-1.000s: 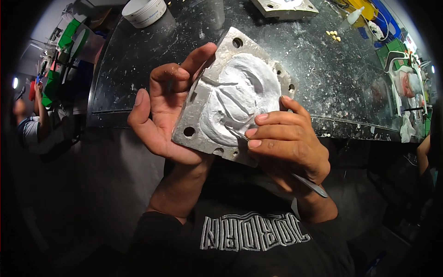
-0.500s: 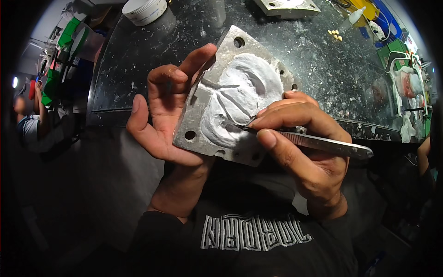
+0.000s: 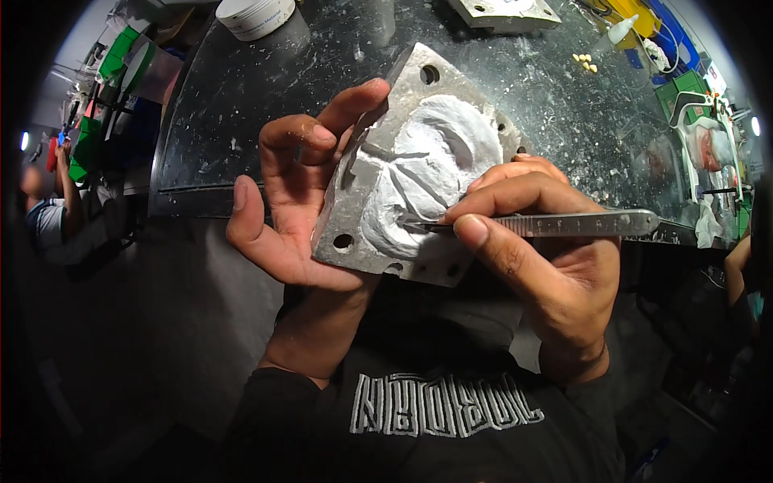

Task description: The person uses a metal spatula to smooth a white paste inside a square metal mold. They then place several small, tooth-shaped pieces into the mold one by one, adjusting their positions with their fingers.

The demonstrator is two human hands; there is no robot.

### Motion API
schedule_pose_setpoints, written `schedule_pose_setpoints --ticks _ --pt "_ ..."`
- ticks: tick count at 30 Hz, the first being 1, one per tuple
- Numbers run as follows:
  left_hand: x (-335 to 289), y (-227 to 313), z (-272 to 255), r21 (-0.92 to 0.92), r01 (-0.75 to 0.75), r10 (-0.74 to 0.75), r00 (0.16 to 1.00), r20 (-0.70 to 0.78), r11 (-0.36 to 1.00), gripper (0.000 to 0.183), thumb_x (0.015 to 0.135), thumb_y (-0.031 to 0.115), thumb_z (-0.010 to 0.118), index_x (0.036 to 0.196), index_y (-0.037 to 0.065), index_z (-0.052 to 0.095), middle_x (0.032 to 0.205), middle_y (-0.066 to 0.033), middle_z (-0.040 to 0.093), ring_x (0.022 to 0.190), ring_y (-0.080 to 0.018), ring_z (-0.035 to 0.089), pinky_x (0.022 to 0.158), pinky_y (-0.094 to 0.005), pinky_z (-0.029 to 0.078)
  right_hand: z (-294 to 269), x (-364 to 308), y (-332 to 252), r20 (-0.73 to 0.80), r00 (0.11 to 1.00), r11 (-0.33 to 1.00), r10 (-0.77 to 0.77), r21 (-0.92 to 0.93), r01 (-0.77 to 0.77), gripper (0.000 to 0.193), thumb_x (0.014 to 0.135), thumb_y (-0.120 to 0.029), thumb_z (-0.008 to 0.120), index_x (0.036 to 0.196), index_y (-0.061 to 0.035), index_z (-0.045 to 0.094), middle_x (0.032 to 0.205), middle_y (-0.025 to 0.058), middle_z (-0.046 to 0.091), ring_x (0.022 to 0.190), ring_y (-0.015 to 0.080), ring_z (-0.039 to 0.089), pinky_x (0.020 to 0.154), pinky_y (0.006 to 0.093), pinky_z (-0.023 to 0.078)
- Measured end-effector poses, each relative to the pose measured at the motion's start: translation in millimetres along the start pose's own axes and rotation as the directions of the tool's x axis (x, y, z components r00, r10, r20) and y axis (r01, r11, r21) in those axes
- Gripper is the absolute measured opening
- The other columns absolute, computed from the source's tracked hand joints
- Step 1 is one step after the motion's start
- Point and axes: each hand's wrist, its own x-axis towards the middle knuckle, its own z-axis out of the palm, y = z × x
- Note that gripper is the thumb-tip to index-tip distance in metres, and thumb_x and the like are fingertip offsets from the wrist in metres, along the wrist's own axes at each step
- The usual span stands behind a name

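Observation:
A grey metal mould half (image 3: 346, 197), like a denture flask, is tilted above the table's near edge. White plaster (image 3: 431, 185) fills it, with curved hollows and several grooves cut in its surface. My left hand (image 3: 290, 209) supports the mould from its left side and beneath, thumb and some fingers standing away from the metal. A flat-handled metal scalpel (image 3: 576, 224) lies between the thumb and fingers of my right hand (image 3: 555, 266). Its tip meets the plaster in the lower hollow; the fingers partly cover its front end.
Beyond the mould stretches a dark, white-specked table (image 3: 233, 129). On it are a white tub (image 3: 254, 18), another metal mould part (image 3: 507, 16), a small clear bottle (image 3: 622, 30) and several yellowish bits (image 3: 585, 62). People are at the left (image 3: 60, 217) and right (image 3: 739, 266) edges.
The mould and both hands have shifted slightly right. The scalpel handle has swung up to nearly level, while its tip stays in the lower hollow.

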Motion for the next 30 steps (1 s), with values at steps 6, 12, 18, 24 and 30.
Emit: schedule_pose_setpoints --ticks 6,12,18,24,30 --pt "-2.7 1.6 -3.7 0.073 0.011 -0.010 1.000 -0.013 0.997 0.059 0.104 0.056 0.035 0.118 0.003 0.057 0.136 -0.0445 0.057 0.124 -0.0435 0.064 0.111 -0.0528 0.047 -0.7 2.3 -0.4 0.029 0.999 0.997 -0.045 -0.059 0.047 0.007 0.086 -0.005 0.081 0.091 -0.0003 0.077 0.090 0.0091 0.075 0.092 0.0194 0.065 0.091 0.0351 0.046" --pt "-1.9 -1.5 -0.6 0.027 -0.021 0.020 1.000 0.015 0.999 0.059 0.104 0.057 0.035 0.118 0.004 0.057 0.136 -0.0433 0.058 0.123 -0.0431 0.065 0.111 -0.0522 0.047 0.5 3.4 -3.1 0.025 0.998 0.995 -0.050 -0.083 0.052 0.007 0.086 -0.005 0.081 0.089 -0.0012 0.077 0.088 0.0085 0.075 0.089 0.0186 0.064 0.092 0.0359 0.044" --pt "-3.5 -0.5 -0.3 0.054 -0.024 0.022 0.999 0.025 0.998 0.059 0.104 0.059 0.035 0.118 0.005 0.057 0.137 -0.0421 0.058 0.124 -0.0427 0.064 0.111 -0.0524 0.047 -0.4 7.0 -10.9 0.058 0.994 0.983 -0.096 -0.148 0.104 0.007 0.086 -0.008 0.081 0.088 -0.0026 0.077 0.086 0.0064 0.074 0.089 0.0180 0.066 0.103 0.0404 0.041" --pt "-2.7 -1.5 -0.7 0.035 -0.005 0.003 0.999 0.043 0.999 0.059 0.104 0.059 0.035 0.119 0.006 0.057 0.137 -0.0416 0.058 0.126 -0.0431 0.063 0.111 -0.0529 0.047 -2.5 9.8 -15.4 0.038 0.998 0.991 -0.057 -0.121 0.061 0.008 0.087 -0.011 0.081 0.086 -0.0040 0.077 0.084 0.0038 0.074 0.088 0.0168 0.068 0.114 0.0458 0.036" --pt "-2.2 -1.7 -0.1 0.032 -0.013 0.012 0.999 0.036 0.999 0.059 0.104 0.059 0.035 0.119 0.006 0.057 0.137 -0.0418 0.058 0.124 -0.0423 0.064 0.111 -0.0525 0.047 -1.8 11.0 -15.8 0.042 0.997 0.985 -0.067 -0.159 0.073 0.009 0.087 -0.011 0.080 0.085 -0.0042 0.076 0.083 0.0029 0.073 0.087 0.0164 0.068 0.115 0.0469 0.036"
